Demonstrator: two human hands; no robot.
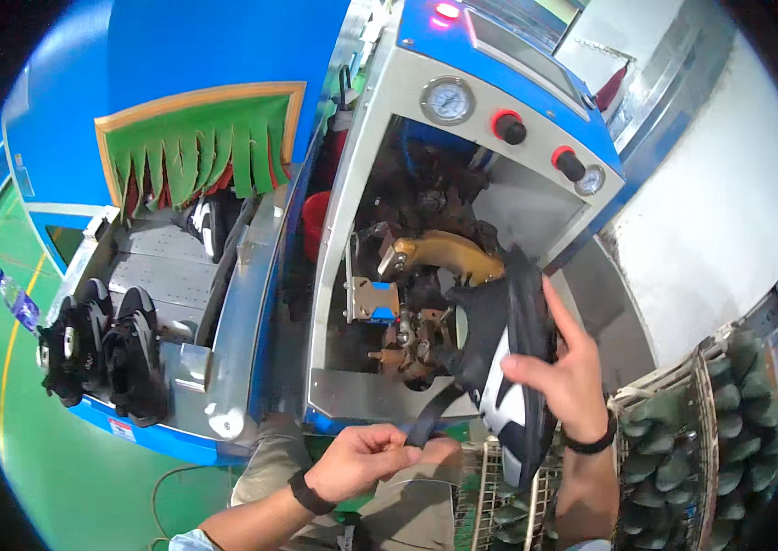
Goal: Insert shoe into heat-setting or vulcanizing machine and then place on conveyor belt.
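Note:
A black and white sneaker is held up in front of the machine's opening, its dark sole turned to the right. My right hand grips it from the right, with the thumb on its white side panel and the fingers round the sole. A black strap runs from the shoe's lower left. My left hand is closed on the strap's free end, thumb against fingers. Just behind the shoe, inside the machine, is a gold-coloured shoe form beside a metal bracket.
Left of the machine, a conveyor leads from a green strip curtain; one shoe lies near the curtain and several black sneakers stand at its near end. Wire racks with dark green pieces stand at lower right.

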